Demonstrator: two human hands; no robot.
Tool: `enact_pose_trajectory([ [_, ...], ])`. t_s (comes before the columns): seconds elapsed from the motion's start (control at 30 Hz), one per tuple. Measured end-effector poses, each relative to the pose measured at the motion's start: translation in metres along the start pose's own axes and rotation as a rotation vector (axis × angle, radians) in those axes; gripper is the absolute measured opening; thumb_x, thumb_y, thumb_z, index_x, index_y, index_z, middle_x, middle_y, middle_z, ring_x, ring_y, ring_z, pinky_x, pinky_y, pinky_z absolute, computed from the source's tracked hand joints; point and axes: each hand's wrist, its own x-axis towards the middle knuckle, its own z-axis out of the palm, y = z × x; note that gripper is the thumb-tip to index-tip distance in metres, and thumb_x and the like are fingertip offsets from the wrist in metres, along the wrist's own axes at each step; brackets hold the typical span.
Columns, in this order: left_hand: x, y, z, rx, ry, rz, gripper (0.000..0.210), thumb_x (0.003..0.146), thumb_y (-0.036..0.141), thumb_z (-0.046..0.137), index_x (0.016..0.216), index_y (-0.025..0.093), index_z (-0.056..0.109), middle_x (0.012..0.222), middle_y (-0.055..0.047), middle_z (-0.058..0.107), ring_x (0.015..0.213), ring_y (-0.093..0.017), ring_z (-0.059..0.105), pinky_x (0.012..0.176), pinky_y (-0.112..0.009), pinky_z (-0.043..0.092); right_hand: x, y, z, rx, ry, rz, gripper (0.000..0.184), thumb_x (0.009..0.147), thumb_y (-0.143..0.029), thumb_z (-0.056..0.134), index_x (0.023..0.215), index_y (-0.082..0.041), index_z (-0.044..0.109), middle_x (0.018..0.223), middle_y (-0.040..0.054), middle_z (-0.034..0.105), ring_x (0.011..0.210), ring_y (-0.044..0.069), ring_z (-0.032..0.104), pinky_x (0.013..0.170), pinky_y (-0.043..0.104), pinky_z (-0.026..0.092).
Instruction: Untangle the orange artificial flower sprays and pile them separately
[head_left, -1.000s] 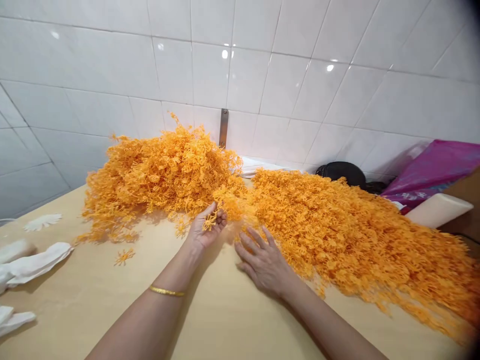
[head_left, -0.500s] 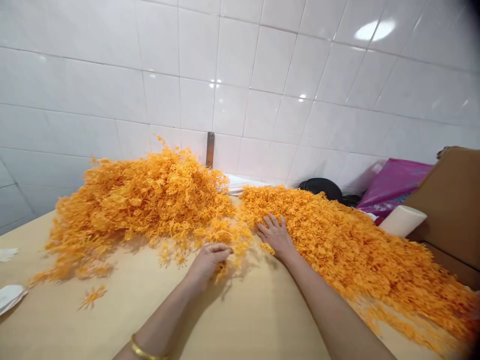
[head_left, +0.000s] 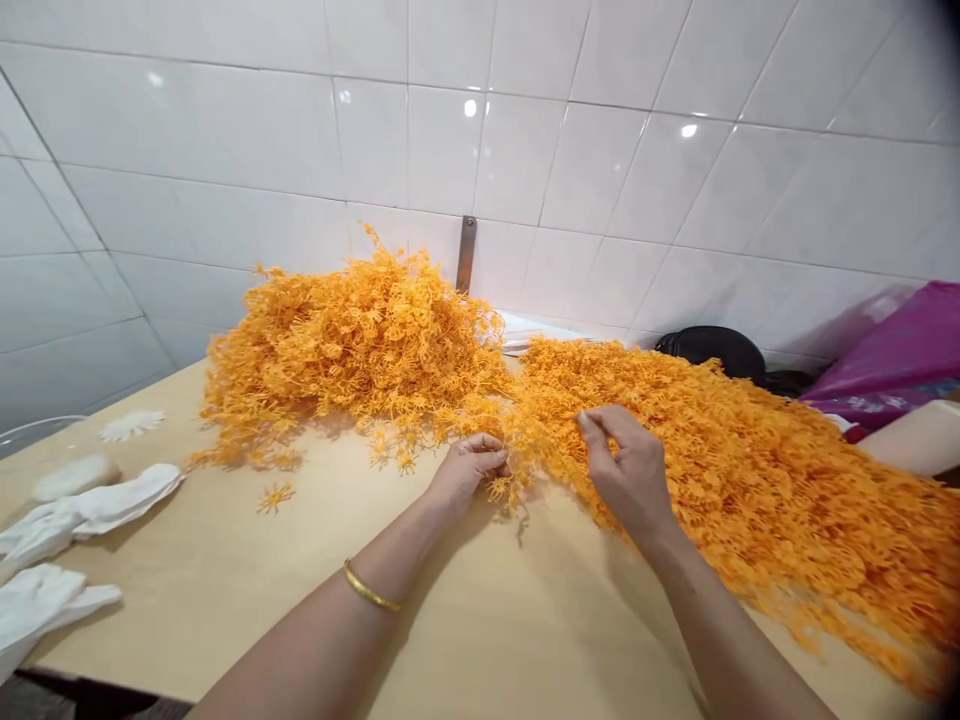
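My left hand (head_left: 469, 473) is closed in a pinch on a few thin orange flower-shaped pieces (head_left: 510, 485), low over the table between two heaps. Up off the table, my right hand (head_left: 630, 465) has thumb and forefinger pressed together before the right heap. Whatever may lie in that pinch is too small to make out. The left heap (head_left: 360, 350) is tall and loose, made of many-armed orange pieces. To the right, a longer heap (head_left: 750, 460) of similar pieces stretches toward the near edge. One single orange piece (head_left: 276, 497) lies apart on the table.
White gloves (head_left: 127, 500) and a white petalled piece (head_left: 132, 425) lie on the table (head_left: 300, 590) at left. Behind the heaps stands a tiled wall (head_left: 420, 130) with a metal strip (head_left: 466, 255). A black round item (head_left: 709, 350) and purple bag (head_left: 885, 350) sit back right.
My right hand has lifted from the right heap, its spread fingers now closed in a pinch. My left hand still pinches orange pieces. The view has swung left, bringing the gloves into sight.
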Motion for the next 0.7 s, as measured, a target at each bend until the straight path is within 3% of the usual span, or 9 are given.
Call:
enact_pose_trajectory([
  [0.1,0.003,-0.001,-0.003,-0.061,0.013,0.039,0.014,0.057,0.015,0.065,0.061,0.015,0.052,0.054,0.0,0.054,0.053,-0.008,0.053,0.055,-0.021,0.039,-0.018,-0.018,0.012,0.19,-0.18,0.057,0.025,0.083,-0.03,0.039,0.067,-0.018,0.052,0.061,0.0018,0.053,0.058,0.014,0.049,0.054,0.025,0.038],
  [0.23,0.003,0.001,-0.006,-0.072,-0.032,0.089,0.013,0.059,0.014,0.064,0.06,0.014,0.051,0.053,0.001,0.052,0.05,-0.007,0.049,0.052,-0.02,0.037,-0.034,-0.013,0.04,0.182,-0.293,-0.149,0.021,0.08,-0.016,0.038,0.089,-0.019,0.057,0.094,0.0067,0.057,0.085,0.019,0.05,0.074,0.031,0.039],
  [0.37,0.003,0.005,-0.006,-0.093,-0.01,0.07,0.013,0.06,0.013,0.062,0.058,0.014,0.05,0.051,0.003,0.05,0.047,-0.006,0.045,0.049,-0.019,0.035,-0.037,-0.001,0.052,0.08,-0.359,-0.159,0.028,0.077,-0.012,0.038,0.098,-0.019,0.054,0.093,0.0062,0.059,0.084,0.02,0.048,0.075,0.035,0.038],
  [0.6,0.003,0.004,-0.003,-0.178,0.018,-0.016,0.012,0.063,0.014,0.06,0.064,0.015,0.047,0.063,-0.002,0.058,0.057,-0.012,0.054,0.053,-0.023,0.041,-0.036,0.007,0.053,0.099,-0.38,-0.154,0.021,0.084,-0.022,0.034,0.086,-0.019,0.055,0.077,0.0044,0.057,0.073,0.017,0.048,0.066,0.03,0.036],
  [0.7,0.006,0.006,-0.005,-0.29,0.004,-0.109,0.012,0.067,0.011,0.054,0.063,0.016,0.044,0.051,0.0,0.052,0.054,-0.013,0.055,0.051,-0.024,0.042,-0.039,-0.001,0.05,0.1,-0.477,-0.204,0.02,0.084,-0.021,0.033,0.075,-0.018,0.051,0.07,0.0034,0.053,0.067,0.016,0.045,0.062,0.028,0.033],
])
